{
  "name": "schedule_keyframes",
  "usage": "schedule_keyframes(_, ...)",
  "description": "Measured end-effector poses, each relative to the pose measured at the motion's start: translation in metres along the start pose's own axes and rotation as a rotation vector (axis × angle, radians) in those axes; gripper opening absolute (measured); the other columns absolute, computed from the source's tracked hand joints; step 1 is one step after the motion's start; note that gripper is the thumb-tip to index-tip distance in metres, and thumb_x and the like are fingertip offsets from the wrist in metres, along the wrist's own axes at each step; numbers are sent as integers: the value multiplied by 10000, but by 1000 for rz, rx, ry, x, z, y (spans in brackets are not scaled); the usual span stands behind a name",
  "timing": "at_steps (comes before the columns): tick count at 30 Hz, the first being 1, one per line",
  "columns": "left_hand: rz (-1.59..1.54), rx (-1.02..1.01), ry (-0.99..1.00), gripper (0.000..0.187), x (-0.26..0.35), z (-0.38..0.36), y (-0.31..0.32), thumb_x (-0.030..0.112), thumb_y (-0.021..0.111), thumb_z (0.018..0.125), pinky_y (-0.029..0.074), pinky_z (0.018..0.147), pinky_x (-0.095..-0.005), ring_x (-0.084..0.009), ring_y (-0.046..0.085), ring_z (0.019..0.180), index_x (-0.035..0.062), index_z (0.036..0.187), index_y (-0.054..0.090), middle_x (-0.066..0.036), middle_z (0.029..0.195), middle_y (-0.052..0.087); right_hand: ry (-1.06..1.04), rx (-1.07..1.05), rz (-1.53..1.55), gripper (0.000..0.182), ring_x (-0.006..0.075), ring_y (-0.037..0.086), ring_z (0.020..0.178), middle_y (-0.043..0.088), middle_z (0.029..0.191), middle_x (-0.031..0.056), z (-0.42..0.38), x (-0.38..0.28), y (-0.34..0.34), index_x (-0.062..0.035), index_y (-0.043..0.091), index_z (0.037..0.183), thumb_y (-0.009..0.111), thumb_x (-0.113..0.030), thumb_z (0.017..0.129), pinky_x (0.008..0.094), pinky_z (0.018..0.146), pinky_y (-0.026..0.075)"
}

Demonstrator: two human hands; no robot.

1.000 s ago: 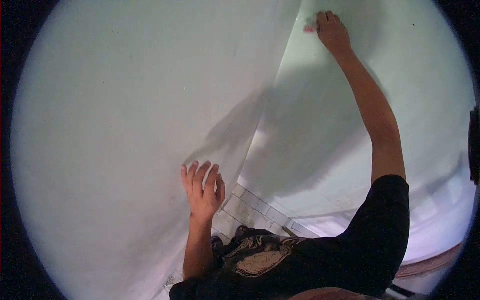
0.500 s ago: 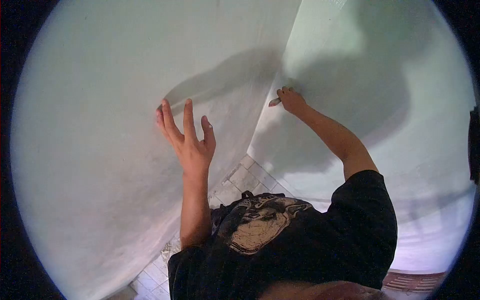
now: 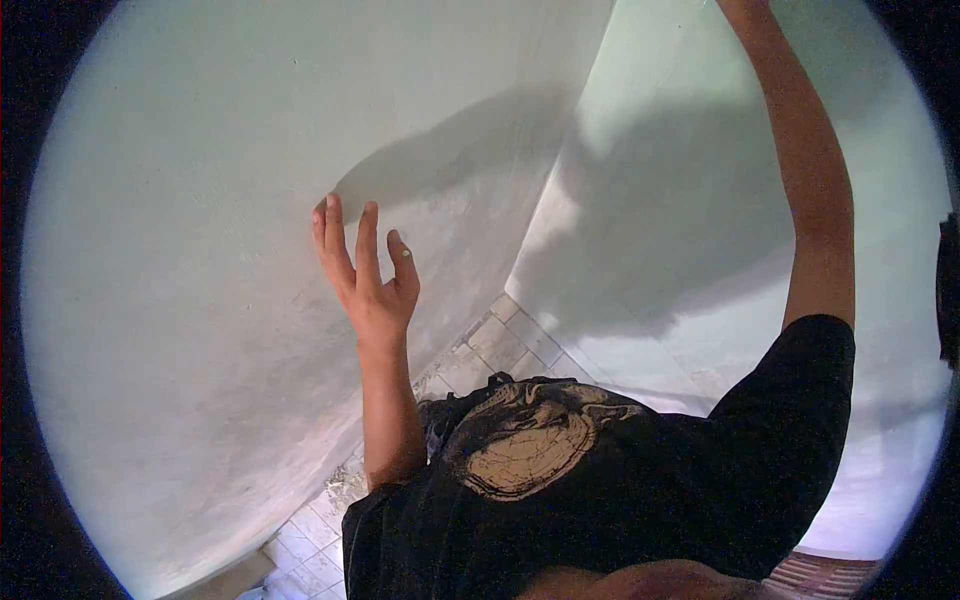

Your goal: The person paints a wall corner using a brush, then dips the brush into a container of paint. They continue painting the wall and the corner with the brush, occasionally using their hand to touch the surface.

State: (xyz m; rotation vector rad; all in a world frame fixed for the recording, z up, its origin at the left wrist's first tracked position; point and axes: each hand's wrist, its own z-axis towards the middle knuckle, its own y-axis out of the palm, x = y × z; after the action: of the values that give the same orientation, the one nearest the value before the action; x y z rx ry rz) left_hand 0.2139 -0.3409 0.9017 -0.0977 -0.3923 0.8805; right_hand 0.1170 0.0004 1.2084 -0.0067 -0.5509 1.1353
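Observation:
My left hand point(image 3: 370, 285) rests its fingertips against the pale left wall point(image 3: 220, 300), fingers spread and holding nothing. A small light speck shows on one of its fingers. Up at the top edge of the view, my right hand point(image 3: 745, 8) is mostly cut off, near the upper part of the right wall point(image 3: 640, 210). Its fingers and anything in them are out of sight. My right arm point(image 3: 815, 170) stretches upward along that wall and throws a broad shadow on it.
The two walls meet in a corner running down to a tiled floor point(image 3: 497, 345). Crumbly debris point(image 3: 347, 487) lies along the foot of the left wall. A reddish slatted thing point(image 3: 825, 578) shows at lower right, and a dark object point(image 3: 948, 290) at the right edge.
My right hand has moved up and right, from beside the corner to the top edge; the small brush-like tool it held is now out of view. My left hand has barely shifted.

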Motion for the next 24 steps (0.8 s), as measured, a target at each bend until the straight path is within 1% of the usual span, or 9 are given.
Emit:
schedule_keyframes(3,7,-1,7,361,-5,-3,3,15,564,764,317,996,-479,-353,322,1256,53,1123,551,-179,1317,386,-146,29,-61,210,334,547,927,556,964,201,-51,0,64,3,532,919,493,-194,856,429,842,417)
schedule_keyframes(4,4,2,3,361,-8,-2,3,15,564,764,317,996,-479,-353,322,1256,53,1123,551,-179,1317,386,-148,-204,-43,199,296,591,837,599,951,152,-77,-8,84,-45,561,980,496,-131,814,399,623,496)
schedule_keyframes(5,-3,1,5,365,-5,-1,5,9,563,762,316,997,-480,-354,323,1256,51,1124,551,-179,1318,386,-290,-228,-170,221,297,588,871,573,1044,131,-114,-17,101,-63,545,1019,461,-131,826,383,612,501)
schedule_keyframes(9,-10,-17,37,369,31,13,21,-4,560,760,311,1004,-483,-351,320,1261,45,1125,552,-176,1326,382,-491,-398,-35,274,327,540,966,537,1056,142,-297,-59,161,-120,544,1074,471,-209,825,465,838,447)
schedule_keyframes(12,3,-59,56,372,31,14,18,-9,558,759,314,1006,-481,-340,320,1265,42,1127,552,-173,1326,387,-377,-721,381,241,326,569,848,538,996,141,-374,-95,167,-87,544,1027,484,-180,813,453,754,480)
schedule_keyframes(17,-16,-86,68,371,32,17,17,-10,558,763,324,1005,-469,-337,333,1259,40,1131,550,-171,1310,411,-116,-882,487,324,402,549,894,544,1029,215,-359,-92,206,-38,563,1040,411,-283,891,517,804,437)
schedule_keyframes(18,-21,-86,73,371,32,17,18,-10,558,763,327,1003,-465,-340,338,1255,40,1130,551,-172,1303,419,-272,-627,258,193,353,565,839,579,969,173,-333,-67,217,-45,587,952,494,-160,826,447,807,445)
schedule_keyframes(19,-23,-93,76,371,32,17,18,-10,558,763,327,1003,-465,-340,338,1255,40,1130,551,-172,1303,419,14,-578,429,346,377,568,868,597,937,211,-299,-44,226,-28,536,1124,439,-253,880,485,794,443)
schedule_keyframes(24,19,-54,64,322,33,14,19,-1,557,767,339,991,-467,-350,367,1232,22,1087,575,-176,1270,453,53,-415,209,311,329,582,856,603,948,168,-116,20,110,-89,545,1104,479,-173,812,471,728,480)
